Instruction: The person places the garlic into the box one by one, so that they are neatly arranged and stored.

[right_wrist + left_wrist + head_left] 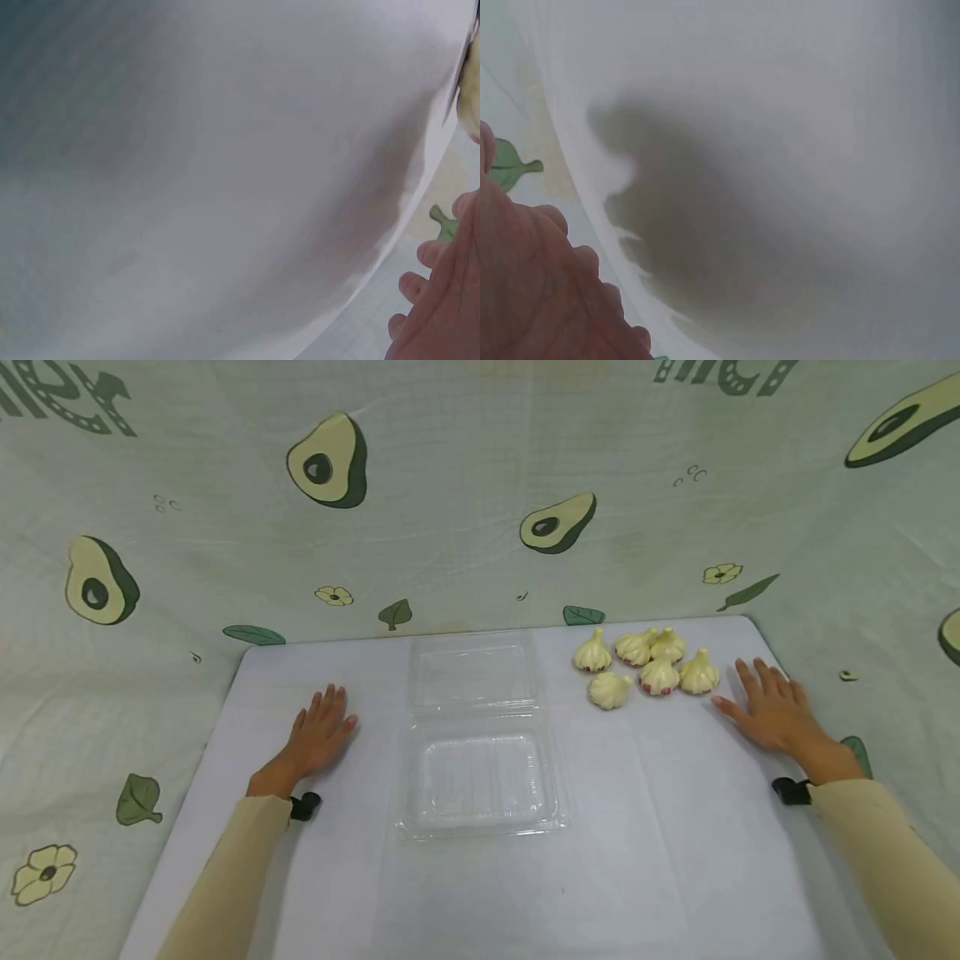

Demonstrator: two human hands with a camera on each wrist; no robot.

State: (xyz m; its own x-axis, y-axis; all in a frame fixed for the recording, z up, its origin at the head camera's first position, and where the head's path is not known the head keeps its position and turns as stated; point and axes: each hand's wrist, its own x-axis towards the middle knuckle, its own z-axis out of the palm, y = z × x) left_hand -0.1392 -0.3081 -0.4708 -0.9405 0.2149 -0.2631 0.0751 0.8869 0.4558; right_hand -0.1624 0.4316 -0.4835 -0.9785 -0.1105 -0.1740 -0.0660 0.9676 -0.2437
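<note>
My left hand (318, 735) is spread palm down over the left side of the white table, holding nothing. In the left wrist view its palm (547, 285) shows above a soft shadow. The right hand (776, 710), also flat with fingers apart, is at the right edge, just right of a garlic bulb (699, 673). Several more pale garlic bulbs (609, 690) lie clustered at the back right. Between the hands lies a clear plastic clamshell container (555, 777), its lid (472, 677) folded open toward the back and nothing inside.
The white table (465, 902) reaches back to a hanging cloth (450, 527) printed with avocados, which also closes in both sides. A black wrist camera (303, 807) sits on the left wrist, another black wrist camera (791, 791) on the right.
</note>
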